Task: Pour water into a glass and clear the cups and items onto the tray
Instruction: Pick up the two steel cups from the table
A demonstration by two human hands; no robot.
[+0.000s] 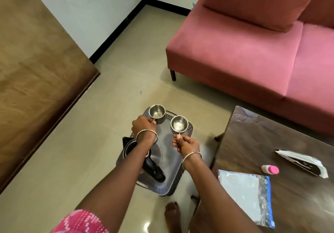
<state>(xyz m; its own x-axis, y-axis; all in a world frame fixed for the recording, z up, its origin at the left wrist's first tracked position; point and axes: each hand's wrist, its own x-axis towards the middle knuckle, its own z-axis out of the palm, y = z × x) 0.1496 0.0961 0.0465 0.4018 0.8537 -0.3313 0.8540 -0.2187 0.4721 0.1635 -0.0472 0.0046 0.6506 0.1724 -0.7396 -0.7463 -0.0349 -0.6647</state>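
A steel tray (169, 162) sits low over the floor between my arms. My left hand (143, 125) pinches the handle of a steel cup (156, 113) at the tray's far left corner. My right hand (187, 145) pinches the handle of a second steel cup (179, 124) over the tray's far right part. Both cups look empty. A black-handled steel kettle (144, 156) stands on the tray's near left, partly hidden by my left forearm.
A dark wooden table (289, 142) at the right holds a clear plastic bag (247, 194), a small pink-capped bottle (270, 169) and a black-and-white packet (301, 162). A pink sofa (253, 52) stands behind it, a brown wooden panel (36, 70) at the left, and my bare foot (172, 216) below the tray.
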